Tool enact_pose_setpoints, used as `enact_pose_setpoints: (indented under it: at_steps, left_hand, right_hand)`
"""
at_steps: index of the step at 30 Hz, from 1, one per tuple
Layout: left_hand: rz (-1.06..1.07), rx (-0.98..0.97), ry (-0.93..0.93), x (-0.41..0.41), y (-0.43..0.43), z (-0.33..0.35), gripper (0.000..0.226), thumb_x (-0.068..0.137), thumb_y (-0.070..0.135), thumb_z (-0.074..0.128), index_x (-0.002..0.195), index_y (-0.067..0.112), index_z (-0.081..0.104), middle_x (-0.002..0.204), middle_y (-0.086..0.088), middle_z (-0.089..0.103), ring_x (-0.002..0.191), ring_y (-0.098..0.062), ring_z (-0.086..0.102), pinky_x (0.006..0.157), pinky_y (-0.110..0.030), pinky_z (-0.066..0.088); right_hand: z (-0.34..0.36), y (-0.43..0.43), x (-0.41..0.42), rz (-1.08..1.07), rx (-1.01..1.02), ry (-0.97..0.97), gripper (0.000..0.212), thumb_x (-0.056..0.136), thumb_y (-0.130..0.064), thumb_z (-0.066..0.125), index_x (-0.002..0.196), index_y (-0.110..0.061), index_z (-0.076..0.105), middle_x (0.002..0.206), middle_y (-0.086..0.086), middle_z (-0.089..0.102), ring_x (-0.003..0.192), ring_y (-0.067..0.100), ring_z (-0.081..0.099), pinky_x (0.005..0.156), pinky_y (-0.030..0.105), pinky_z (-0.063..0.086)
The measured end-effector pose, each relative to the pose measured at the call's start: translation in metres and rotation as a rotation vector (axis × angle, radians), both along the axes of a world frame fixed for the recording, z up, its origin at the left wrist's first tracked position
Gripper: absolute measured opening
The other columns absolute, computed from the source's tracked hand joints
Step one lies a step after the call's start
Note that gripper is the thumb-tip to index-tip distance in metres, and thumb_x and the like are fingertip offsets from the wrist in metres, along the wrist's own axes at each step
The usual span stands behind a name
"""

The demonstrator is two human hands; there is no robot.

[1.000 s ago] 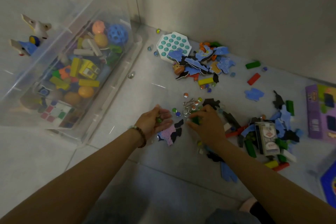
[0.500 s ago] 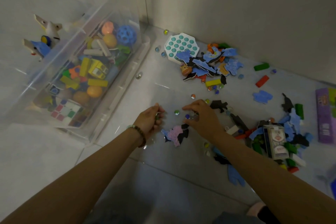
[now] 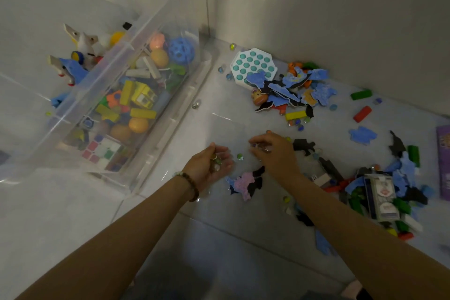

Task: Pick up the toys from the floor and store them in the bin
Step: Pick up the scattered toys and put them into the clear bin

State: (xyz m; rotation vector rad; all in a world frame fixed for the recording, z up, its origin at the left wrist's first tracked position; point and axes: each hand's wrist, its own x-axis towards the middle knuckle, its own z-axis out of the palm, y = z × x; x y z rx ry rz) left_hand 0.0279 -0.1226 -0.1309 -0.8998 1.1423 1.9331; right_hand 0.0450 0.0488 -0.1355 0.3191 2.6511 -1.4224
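Note:
My left hand (image 3: 211,165) is cupped palm-up just above the floor and holds several glass marbles (image 3: 215,162). My right hand (image 3: 272,153) is curled over small pieces on the floor, fingertips pinching marbles and metal rings (image 3: 264,150). One green marble (image 3: 239,156) lies loose between the two hands. A pink and black foam puzzle piece (image 3: 247,181) lies just below them. The clear plastic bin (image 3: 168,114), half full of blocks, balls and a cube puzzle, stands to the left.
A white and teal pop toy (image 3: 253,66) and a heap of blue foam pieces (image 3: 292,90) lie by the wall. Wooden blocks (image 3: 362,113), a card box (image 3: 382,197) and more foam pieces lie at right. A purple box (image 3: 443,161) sits at the far right edge.
My right hand has slid up and left across the floor, gathering small pieces. My left hand stays cupped with marbles. The view has shifted slightly, showing more of the bin.

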Motion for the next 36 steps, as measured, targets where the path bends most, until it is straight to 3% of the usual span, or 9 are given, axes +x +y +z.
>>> enact_pose_setpoints:
  at_steps: [2, 5, 8, 11, 16, 21, 25, 30, 36]
  left_hand:
    - [-0.034, 0.053, -0.025, 0.000, 0.001, 0.002, 0.039, 0.099, 0.034, 0.035, 0.094, 0.006, 0.061, 0.091, -0.010, 0.065, 0.083, -0.022, 0.064, 0.076, -0.034, 0.057]
    - [-0.053, 0.151, -0.035, 0.001, 0.000, 0.005, 0.047, 0.099, 0.039, 0.031, 0.113, 0.004, 0.059, 0.105, -0.014, 0.063, 0.096, -0.026, 0.061, 0.088, -0.042, 0.050]
    - [0.115, 0.171, -0.060, -0.001, -0.005, 0.005, 0.040, 0.098, 0.031, 0.038, 0.088, 0.004, 0.066, 0.093, -0.014, 0.064, 0.080, -0.020, 0.064, 0.070, -0.032, 0.058]
    - [0.116, -0.077, 0.089, -0.003, -0.014, 0.003, 0.031, 0.098, 0.027, 0.041, 0.078, 0.009, 0.057, 0.072, -0.006, 0.054, 0.047, -0.007, 0.058, 0.045, -0.018, 0.051]
    - [-0.032, -0.428, 0.299, -0.002, -0.024, -0.004, 0.023, 0.092, 0.025, 0.055, 0.074, 0.011, 0.062, 0.061, -0.005, 0.052, 0.036, -0.002, 0.052, 0.041, -0.014, 0.046]
    - [-0.052, -0.244, 0.256, -0.001, -0.018, -0.005, 0.026, 0.094, 0.026, 0.050, 0.088, 0.005, 0.065, 0.084, -0.012, 0.065, 0.069, -0.018, 0.067, 0.062, -0.028, 0.059]
    - [-0.126, -0.071, 0.166, -0.008, -0.004, -0.001, 0.041, 0.098, 0.042, 0.034, 0.095, 0.015, 0.064, 0.094, -0.006, 0.071, 0.084, -0.017, 0.068, 0.070, -0.028, 0.058]
    - [-0.072, -0.090, 0.167, -0.023, 0.015, 0.003, 0.030, 0.096, 0.032, 0.044, 0.085, 0.010, 0.062, 0.065, 0.001, 0.062, 0.047, -0.004, 0.059, 0.048, -0.016, 0.051]
    - [-0.161, -0.207, 0.241, -0.032, 0.032, -0.005, 0.028, 0.093, 0.032, 0.051, 0.077, 0.013, 0.064, 0.064, 0.004, 0.059, 0.043, 0.000, 0.055, 0.046, -0.015, 0.049]
  right_hand:
    - [0.012, -0.016, -0.002, 0.068, -0.116, 0.006, 0.020, 0.081, -0.011, 0.070, 0.101, -0.010, 0.069, 0.095, 0.001, 0.067, 0.085, 0.004, 0.061, 0.077, 0.005, 0.047]
    - [0.022, -0.039, -0.002, 0.218, -0.238, -0.035, 0.020, 0.080, -0.014, 0.070, 0.100, -0.013, 0.070, 0.094, -0.001, 0.069, 0.088, 0.003, 0.063, 0.080, 0.011, 0.051]
    - [0.019, -0.036, -0.002, 0.121, -0.169, 0.020, 0.015, 0.083, -0.016, 0.067, 0.098, -0.014, 0.067, 0.098, 0.000, 0.064, 0.091, 0.009, 0.058, 0.075, 0.015, 0.049]
    - [0.005, -0.028, -0.001, 0.105, -0.043, -0.023, 0.021, 0.082, -0.011, 0.068, 0.103, -0.012, 0.065, 0.106, 0.005, 0.060, 0.091, 0.013, 0.053, 0.077, 0.020, 0.047]
    - [-0.019, -0.038, 0.007, 0.194, 0.045, -0.080, 0.018, 0.081, -0.004, 0.066, 0.098, -0.007, 0.064, 0.104, 0.011, 0.058, 0.086, 0.012, 0.052, 0.070, 0.000, 0.037]
    - [-0.008, -0.036, -0.005, -0.027, -0.096, -0.061, 0.015, 0.081, -0.013, 0.069, 0.095, -0.014, 0.064, 0.094, 0.002, 0.065, 0.078, 0.008, 0.057, 0.076, 0.020, 0.051]
    - [0.017, -0.041, -0.016, 0.109, -0.292, -0.075, 0.027, 0.077, -0.023, 0.074, 0.101, -0.023, 0.061, 0.092, -0.014, 0.062, 0.081, -0.001, 0.059, 0.067, 0.009, 0.048]
    - [0.022, 0.017, -0.028, -0.103, -0.081, 0.004, 0.024, 0.081, -0.022, 0.070, 0.103, -0.020, 0.062, 0.107, -0.003, 0.058, 0.091, 0.011, 0.054, 0.071, 0.020, 0.052]
    - [-0.005, 0.067, -0.014, -0.010, 0.175, -0.182, 0.040, 0.075, -0.015, 0.074, 0.113, -0.017, 0.060, 0.117, 0.007, 0.050, 0.099, 0.017, 0.050, 0.084, 0.023, 0.040]
